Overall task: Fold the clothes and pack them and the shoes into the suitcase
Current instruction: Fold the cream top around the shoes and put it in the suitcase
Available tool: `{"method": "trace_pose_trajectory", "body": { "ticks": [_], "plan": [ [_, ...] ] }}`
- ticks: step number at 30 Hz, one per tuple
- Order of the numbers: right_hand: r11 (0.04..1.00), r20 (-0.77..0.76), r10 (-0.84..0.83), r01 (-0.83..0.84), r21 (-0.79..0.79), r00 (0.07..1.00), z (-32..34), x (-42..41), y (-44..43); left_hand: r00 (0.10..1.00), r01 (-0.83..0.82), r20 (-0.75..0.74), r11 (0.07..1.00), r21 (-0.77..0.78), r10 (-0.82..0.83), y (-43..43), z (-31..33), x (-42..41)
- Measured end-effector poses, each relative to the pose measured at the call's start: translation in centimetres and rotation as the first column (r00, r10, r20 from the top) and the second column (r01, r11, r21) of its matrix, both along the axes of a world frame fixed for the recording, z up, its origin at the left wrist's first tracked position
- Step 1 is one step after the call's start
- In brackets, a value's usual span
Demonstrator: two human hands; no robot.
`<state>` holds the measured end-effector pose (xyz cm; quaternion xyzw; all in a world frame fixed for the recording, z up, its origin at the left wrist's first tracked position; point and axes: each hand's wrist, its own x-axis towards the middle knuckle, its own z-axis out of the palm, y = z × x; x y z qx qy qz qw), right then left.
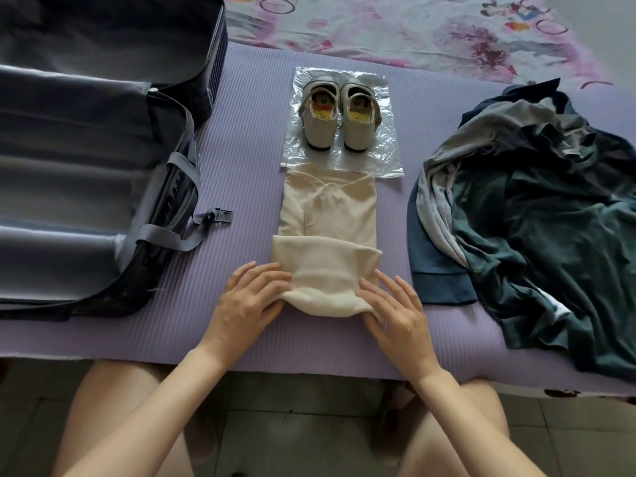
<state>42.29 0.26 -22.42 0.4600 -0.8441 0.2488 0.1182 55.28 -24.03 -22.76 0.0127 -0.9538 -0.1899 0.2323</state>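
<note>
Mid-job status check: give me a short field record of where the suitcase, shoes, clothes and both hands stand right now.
suitcase: open at left, nothing visible packed inside
cream garment: centre of mat, near end folded over
left hand: holds the fold's left side
right hand: holds the fold's right side
shoes: pair on clear plastic bag, beyond the garment
clothes pile: dark, unfolded, at right

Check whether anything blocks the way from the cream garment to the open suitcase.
Nothing visible blocks it. Between the cream garment, held by the left hand and right hand, and the suitcase lie only bare mat and a loose strap.
</note>
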Motion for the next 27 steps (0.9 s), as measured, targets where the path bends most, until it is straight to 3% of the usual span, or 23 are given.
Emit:
{"method": "trace_pose_trajectory", "body": {
  "ticks": [4, 6, 11, 14, 16, 18, 21, 27],
  "plan": [
    [0.967, 0.227, -0.041, 0.095, -0.236, 0.973, 4.1, -1.7, -2.5, 0.988, -0.097, -0.093, 0.972, 0.212, 0.119, -0.5, 3.3, -3.1],
    [0.95, 0.343, -0.065, 0.163, -0.267, 0.937, 6.3, -3.6, -4.2, 0.981, -0.165, -0.041, 0.923, 0.347, 0.19, -1.1, 5.6, -5.5],
    [0.894, 0.548, -0.284, 0.424, -0.144, 0.787, 8.5, -11.3, -10.3, 0.944, -0.329, 0.135, 0.814, 0.479, 0.302, -4.1, 8.0, -14.1],
    [0.844, 0.564, -0.461, 0.536, 0.038, 0.685, 7.1, -15.7, -13.3, 0.859, -0.509, 0.379, 0.644, 0.572, 0.343, -5.8, 7.0, -19.2],
    [0.822, 0.632, -0.489, 0.56, 0.104, 0.601, 5.7, -17.2, -14.2, 0.791, -0.608, 0.497, 0.55, 0.572, 0.357, -6.5, 5.6, -20.7],
    [0.83, 0.651, -0.485, 0.542, 0.132, 0.584, 4.6, -17.5, -14.3, 0.755, -0.65, 0.531, 0.55, 0.525, 0.385, -6.6, 4.5, -20.9],
    [0.84, 0.686, -0.464, 0.525, 0.139, 0.561, 3.3, -16.1, -13.0, 0.75, -0.644, 0.529, 0.621, 0.447, 0.397, -5.7, 3.5, -19.7],
    [0.807, 0.87, -0.36, 0.581, 0.109, 0.337, 2.1, -12.9, -10.6, 0.75, -0.652, 0.537, 0.569, 0.501, 0.387, -4.5, 2.7, -17.8]
  ]
}}
